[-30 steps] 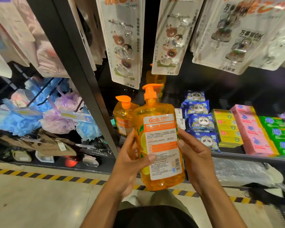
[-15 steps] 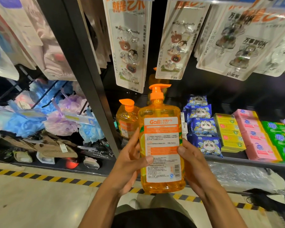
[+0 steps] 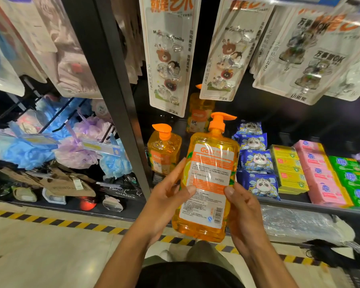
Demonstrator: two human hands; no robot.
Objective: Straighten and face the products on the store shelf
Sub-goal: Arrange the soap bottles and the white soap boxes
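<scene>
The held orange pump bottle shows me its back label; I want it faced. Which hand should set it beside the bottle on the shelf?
Probably the right hand: it grips the held bottle on the side away from the shelf bottle, while the left hand would get wedged between them.

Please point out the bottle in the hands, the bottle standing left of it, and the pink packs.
Held bottle (image 3: 210, 177): head view, back label.
Standing bottle (image 3: 164, 148): head view, orange body.
Pink packs (image 3: 325, 189): head view, nearest pack's top.
</scene>
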